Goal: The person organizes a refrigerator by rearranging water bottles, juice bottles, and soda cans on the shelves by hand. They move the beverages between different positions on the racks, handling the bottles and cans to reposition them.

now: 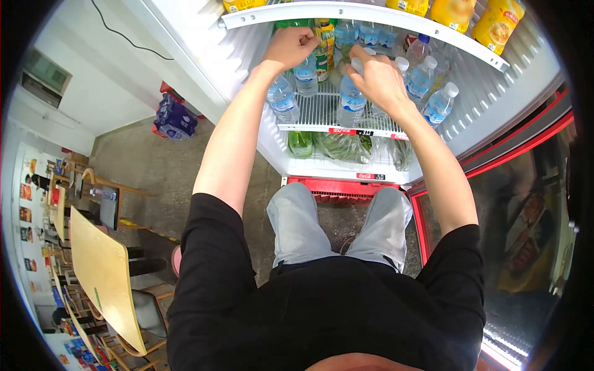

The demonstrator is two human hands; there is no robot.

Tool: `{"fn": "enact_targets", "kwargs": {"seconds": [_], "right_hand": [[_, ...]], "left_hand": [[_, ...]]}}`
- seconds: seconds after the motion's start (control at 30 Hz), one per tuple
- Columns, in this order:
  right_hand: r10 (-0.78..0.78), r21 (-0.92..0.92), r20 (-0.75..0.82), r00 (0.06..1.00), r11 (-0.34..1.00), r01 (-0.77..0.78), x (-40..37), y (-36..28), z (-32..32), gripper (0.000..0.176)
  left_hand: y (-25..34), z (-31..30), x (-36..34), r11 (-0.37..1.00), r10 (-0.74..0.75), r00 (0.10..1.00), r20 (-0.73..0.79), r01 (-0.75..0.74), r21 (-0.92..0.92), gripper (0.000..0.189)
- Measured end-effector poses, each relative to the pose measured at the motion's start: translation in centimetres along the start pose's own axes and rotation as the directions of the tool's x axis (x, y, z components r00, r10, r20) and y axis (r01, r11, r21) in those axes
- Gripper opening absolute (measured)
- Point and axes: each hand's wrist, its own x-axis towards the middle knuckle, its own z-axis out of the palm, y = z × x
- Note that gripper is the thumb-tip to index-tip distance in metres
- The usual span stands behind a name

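Observation:
Inside the open drinks fridge, my left hand (292, 48) is closed over the top of a clear water bottle (306, 79) with a blue label; its cap is hidden by my fingers. My right hand (378, 77) grips the upper part of another water bottle (352, 102), which stands near the front edge of the wire shelf (325, 102). A water bottle (283, 100) is at the left wall, below my left wrist. More bottles, one a white-capped water bottle (422, 75), stand right of and behind my right hand. A yellow-and-green drink container (322, 62) is between my hands.
Overhead, an upper shelf (371, 17) holds several yellow packages (497, 25). On the lower level are a green bottle (301, 143) and bagged green vegetables (343, 147). The red-framed fridge door (427, 229) is open at right. Wooden tables (105, 272) and chairs are at left.

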Motion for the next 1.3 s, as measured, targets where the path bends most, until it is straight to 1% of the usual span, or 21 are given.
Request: {"fn": "enact_targets", "kwargs": {"seconds": [0.07,0.17,0.27,0.37,0.4,0.47,0.57,0.67,0.77,0.8,0.83,0.87,0.9,0.93,0.97,1.03,1.07,1.1,1.17,1.27,1.3], "right_hand": [[-0.016,-0.005,-0.012,1.0,1.0,0.016,-0.1,0.1,0.0,0.042],[0.001,-0.004,0.007,1.0,1.0,-0.001,-0.2,0.1,-0.2,0.043],[0.023,0.0,0.013,1.0,1.0,-0.023,-0.7,0.0,-1.0,0.045],[0.034,-0.018,0.014,0.999,0.999,-0.034,-0.8,0.0,-1.5,0.045],[0.037,-0.023,0.006,0.999,0.999,-0.037,-0.8,0.0,-1.6,0.045],[0.038,-0.037,-0.011,0.999,0.999,-0.039,-0.7,0.0,-1.7,0.044],[0.045,-0.069,-0.042,0.998,0.996,-0.048,-1.2,0.9,-1.2,0.042],[0.065,-0.105,-0.087,0.994,0.992,-0.074,-1.5,2.2,0.0,0.041],[0.037,-0.129,-0.096,0.995,0.99,-0.049,-1.3,2.8,0.1,0.044],[0.045,-0.165,-0.075,0.996,0.985,-0.057,-1.4,2.3,-0.1,0.044],[-0.006,-0.174,-0.091,0.996,0.985,-0.01,-1.3,2.7,0.1,0.044],[-0.031,-0.169,-0.109,0.994,0.986,0.012,-1.3,2.6,0.2,0.043],[0.025,-0.167,-0.061,0.998,0.985,-0.035,-1.1,2.4,0.2,0.041],[0.033,-0.171,-0.045,0.998,0.984,-0.041,-1.1,2.4,0.2,0.038],[0.044,-0.166,-0.058,0.997,0.985,-0.053,-0.9,3.0,1.0,0.035],[0.008,-0.104,-0.128,0.992,0.994,-0.021,-0.8,3.2,1.4,0.032],[0.023,-0.129,-0.12,0.992,0.991,-0.039,-0.4,3.8,1.9,0.031],[0.02,-0.146,-0.126,0.992,0.989,-0.038,-0.3,3.4,1.8,0.03],[0.031,-0.192,-0.138,0.99,0.98,-0.057,-0.5,3.3,1.2,0.029],[0.018,-0.157,-0.128,0.992,0.987,-0.038,-0.6,4.2,1.7,0.028],[0.025,-0.169,-0.12,0.993,0.985,-0.045,-0.6,4.2,1.8,0.029]], "left_hand": [[0.5,0.0,0.0,1.0,0.01,1.0,-0.016,-0.009,0.007,0.025],[0.1,0.2,0.3,0.996,0.083,0.995,-0.055,-0.081,0.041,0.024],[0.0,-0.6,0.5,0.997,0.051,0.999,-0.015,-0.05,0.065,0.024],[-0.5,-0.9,0.4,0.994,0.076,0.997,-0.029,-0.073,0.086,0.02],[-0.7,-0.7,0.3,0.988,0.078,0.996,-0.036,-0.072,0.134,0.019],[-1.2,-0.2,-0.1,0.972,0.086,0.995,-0.055,-0.071,0.226,0.024],[-2.9,1.6,-0.8,0.935,0.145,0.975,-0.17,-0.079,0.346,0.04],[-1.4,1.4,-0.7,0.938,0.065,0.991,-0.115,-0.021,0.346,0.05],[-2.3,1.4,0.3,0.917,0.109,0.993,-0.053,-0.079,0.391,0.053],[-2.9,1.0,0.9,0.899,0.13,0.992,-0.002,-0.117,0.421,0.052],[-2.9,1.1,0.9,0.886,0.089,0.996,-0.026,-0.067,0.459,0.049],[-3.3,1.3,0.8,0.858,0.105,0.993,-0.044,-0.068,0.509,0.051],[-3.2,1.7,0.4,0.88,0.006,0.998,-0.064,0.025,0.474,0.055],[-3.6,2.2,-0.1,0.885,-0.06,0.997,-0.046,0.075,0.459,0.06],[-4.2,2.5,-0.2,0.861,-0.058,0.998,-0.021,0.061,0.505,0.062],[-3.2,2.1,-0.4,0.888,-0.14,0.99,-0.001,0.126,0.442,0.067],[-4.1,2.4,0.0,0.906,-0.129,0.991,0.037,0.103,0.41,0.069],[-4.0,2.4,-0.1,0.899,-0.17,0.985,0.017,0.148,0.412,0.069],[-3.8,1.8,-0.2,0.91,-0.245,0.967,0.074,0.203,0.36,0.067],[-4.4,1.9,-0.1,0.935,-0.206,0.975,0.079,0.173,0.309,0.064],[-4.1,1.6,-0.1,0.936,-0.226,0.97,0.09,0.19,0.297,0.062]]}}
